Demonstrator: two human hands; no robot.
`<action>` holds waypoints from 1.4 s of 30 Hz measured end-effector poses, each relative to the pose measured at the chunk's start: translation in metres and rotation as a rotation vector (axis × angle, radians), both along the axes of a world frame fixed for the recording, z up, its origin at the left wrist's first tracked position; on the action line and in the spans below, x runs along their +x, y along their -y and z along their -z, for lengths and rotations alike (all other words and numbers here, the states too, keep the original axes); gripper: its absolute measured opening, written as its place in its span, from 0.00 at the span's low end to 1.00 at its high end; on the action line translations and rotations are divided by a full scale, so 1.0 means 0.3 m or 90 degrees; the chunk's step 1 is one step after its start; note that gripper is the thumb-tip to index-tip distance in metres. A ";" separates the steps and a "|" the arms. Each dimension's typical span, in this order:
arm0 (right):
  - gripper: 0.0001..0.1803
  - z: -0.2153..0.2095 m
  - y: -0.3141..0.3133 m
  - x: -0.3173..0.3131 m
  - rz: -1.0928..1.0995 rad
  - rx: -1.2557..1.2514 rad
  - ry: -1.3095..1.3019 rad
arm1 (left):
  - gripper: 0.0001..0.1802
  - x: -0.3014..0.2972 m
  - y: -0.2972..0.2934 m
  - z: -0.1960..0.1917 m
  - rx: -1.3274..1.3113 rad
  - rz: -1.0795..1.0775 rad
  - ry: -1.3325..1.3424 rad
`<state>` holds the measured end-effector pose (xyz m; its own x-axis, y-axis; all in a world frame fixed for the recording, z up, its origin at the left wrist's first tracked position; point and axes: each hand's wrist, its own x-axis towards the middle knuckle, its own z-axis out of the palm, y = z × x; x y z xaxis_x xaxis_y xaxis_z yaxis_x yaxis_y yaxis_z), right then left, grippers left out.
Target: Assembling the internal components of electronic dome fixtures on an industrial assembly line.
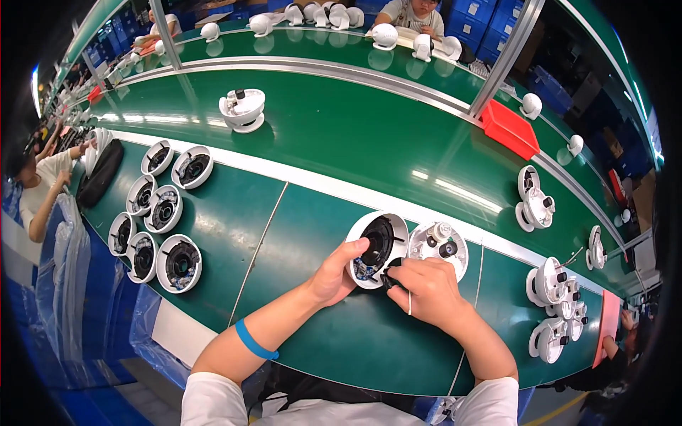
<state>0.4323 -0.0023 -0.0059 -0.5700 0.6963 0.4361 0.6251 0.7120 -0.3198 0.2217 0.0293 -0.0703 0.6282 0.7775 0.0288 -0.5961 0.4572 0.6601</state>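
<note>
My left hand [333, 273] grips a round white camera housing [401, 228] by its left side, tilted up off the bench. Inside it sit a black ring-shaped part and some blue circuitry. At the housing's lower right edge, the fingers of my right hand [431, 287] are pinched together. Something small and black [390, 272] shows at those fingertips; whether it is a part or a finger cover I cannot tell. A thin white strip sticks out below that hand. Just behind it is a white camera half [455, 264] with a dark lens, partly hidden by my fingers.
Several similar housings [164, 209] lie at the left of the green bench [312, 206]. White camera assemblies [550, 281] stand at the right. Beyond a white rail, the green belt [341, 121] carries another assembly [242, 110]. A red tray [510, 129] lies farther back. Other people sit around.
</note>
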 end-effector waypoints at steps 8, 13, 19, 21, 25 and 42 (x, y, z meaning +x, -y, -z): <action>0.13 0.033 -0.006 -0.010 -0.029 0.081 0.075 | 0.49 0.045 0.025 -0.012 0.135 -0.078 -0.019; 0.13 0.045 -0.001 -0.017 -0.030 0.105 0.068 | 0.49 0.047 0.031 -0.011 0.132 -0.077 -0.032; 0.10 0.055 -0.001 -0.016 -0.035 0.133 0.114 | 0.56 0.043 0.035 -0.013 0.209 -0.094 -0.100; 0.11 0.056 -0.006 -0.014 -0.036 0.136 0.112 | 0.53 0.039 0.038 -0.018 0.238 -0.091 -0.094; 0.12 0.056 -0.008 -0.012 -0.046 0.124 0.109 | 0.56 0.041 0.041 -0.024 0.296 -0.103 -0.138; 0.17 0.022 0.005 0.010 -0.076 -0.124 -0.248 | 0.48 0.036 0.031 -0.026 0.012 -0.056 0.090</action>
<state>0.4353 -0.0040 -0.0126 -0.4712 0.7257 0.5013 0.3486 0.6753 -0.6500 0.2324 0.0198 -0.0623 0.5463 0.8278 0.1278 -0.7212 0.3872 0.5745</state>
